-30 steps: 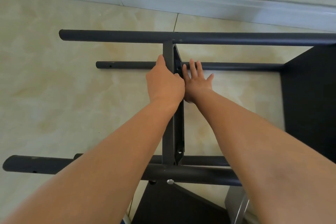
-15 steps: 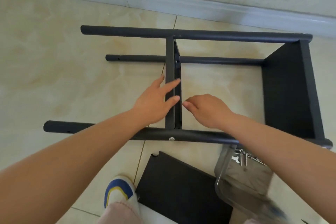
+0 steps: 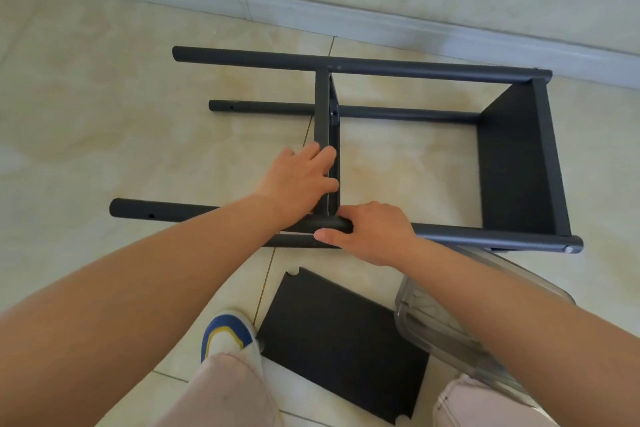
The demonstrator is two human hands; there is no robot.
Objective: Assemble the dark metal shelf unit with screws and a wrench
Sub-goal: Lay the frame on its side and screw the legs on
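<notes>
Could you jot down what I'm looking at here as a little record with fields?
Setting: tiled floor by a wall
Shelf unit: lying on its side, partly built
Left hand: fingers on the middle shelf panel
Right hand: grips the near pole
Loose panel: flat on floor
Clear container: beside the panel

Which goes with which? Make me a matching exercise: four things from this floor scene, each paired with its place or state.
1. left hand
2. right hand
3. loose shelf panel
4. clear plastic box

A. grips the near pole
B. lies flat on the tiles by the shoe
C. rests on the middle shelf's edge
D. partly hidden under the right forearm

Pairs: 1-C, 2-A, 3-B, 4-D
</notes>
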